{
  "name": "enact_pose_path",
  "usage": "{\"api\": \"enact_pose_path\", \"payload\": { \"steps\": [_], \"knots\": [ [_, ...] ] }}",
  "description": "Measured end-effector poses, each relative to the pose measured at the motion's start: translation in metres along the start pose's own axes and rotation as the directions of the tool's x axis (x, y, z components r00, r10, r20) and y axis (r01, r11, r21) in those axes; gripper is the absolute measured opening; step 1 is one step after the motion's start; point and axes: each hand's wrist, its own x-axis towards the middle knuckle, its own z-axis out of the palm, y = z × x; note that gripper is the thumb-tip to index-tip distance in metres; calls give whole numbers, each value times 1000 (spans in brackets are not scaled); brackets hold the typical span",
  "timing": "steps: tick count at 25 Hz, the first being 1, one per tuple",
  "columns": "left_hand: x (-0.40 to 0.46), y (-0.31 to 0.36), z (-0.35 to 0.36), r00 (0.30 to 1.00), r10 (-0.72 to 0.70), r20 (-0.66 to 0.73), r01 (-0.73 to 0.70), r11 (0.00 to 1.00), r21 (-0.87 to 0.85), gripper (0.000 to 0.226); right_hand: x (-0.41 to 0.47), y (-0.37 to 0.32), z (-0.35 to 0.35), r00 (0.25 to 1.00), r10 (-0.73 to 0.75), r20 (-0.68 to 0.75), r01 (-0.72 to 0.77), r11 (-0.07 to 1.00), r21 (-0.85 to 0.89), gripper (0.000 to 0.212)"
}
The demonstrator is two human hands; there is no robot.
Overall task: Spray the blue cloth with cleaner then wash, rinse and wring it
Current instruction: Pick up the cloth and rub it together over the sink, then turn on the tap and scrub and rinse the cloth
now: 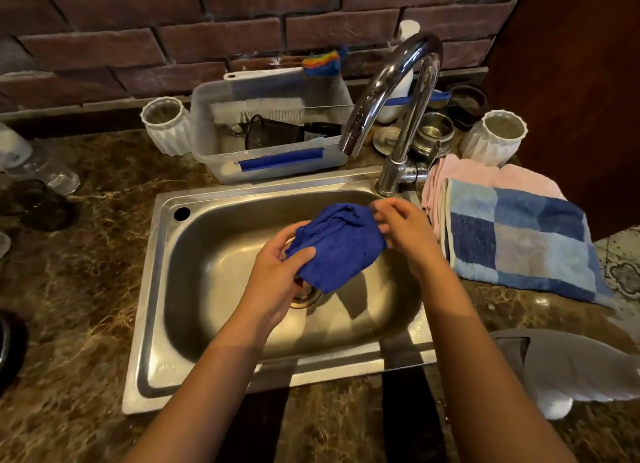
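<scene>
The blue cloth (337,246) is bunched up and held over the steel sink (207,369), above the drain. My left hand (277,272) grips its lower left end, thumb on top. My right hand (405,230) holds its upper right end with the fingertips. The chrome tap (398,92) arches over the sink's back edge; no water runs from it. A white bottle (407,31) stands behind the tap, mostly hidden.
A clear plastic tub (270,165) with brushes sits behind the sink. White ribbed cups (166,127) (495,137) flank it. Folded checked (519,241) and pink (485,178) towels lie right of the sink. A grey cloth (571,365) lies at front right.
</scene>
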Motion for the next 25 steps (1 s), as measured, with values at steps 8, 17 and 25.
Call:
{"api": "enact_pose_path", "payload": {
  "steps": [8,17,25],
  "knots": [
    [22,-5,-4,997,-76,-10,73,981,-179,36,87,-20,-34,852,-157,-499,55,975,-213,50],
    [24,-2,3,997,-74,-24,68,978,-198,35,109,-9,-42,771,-364,-522,-19,807,-590,33],
    [19,2,6,996,-77,-43,67,976,-207,30,113,-7,-47,756,-357,-549,-29,819,-573,27]
  ]
}}
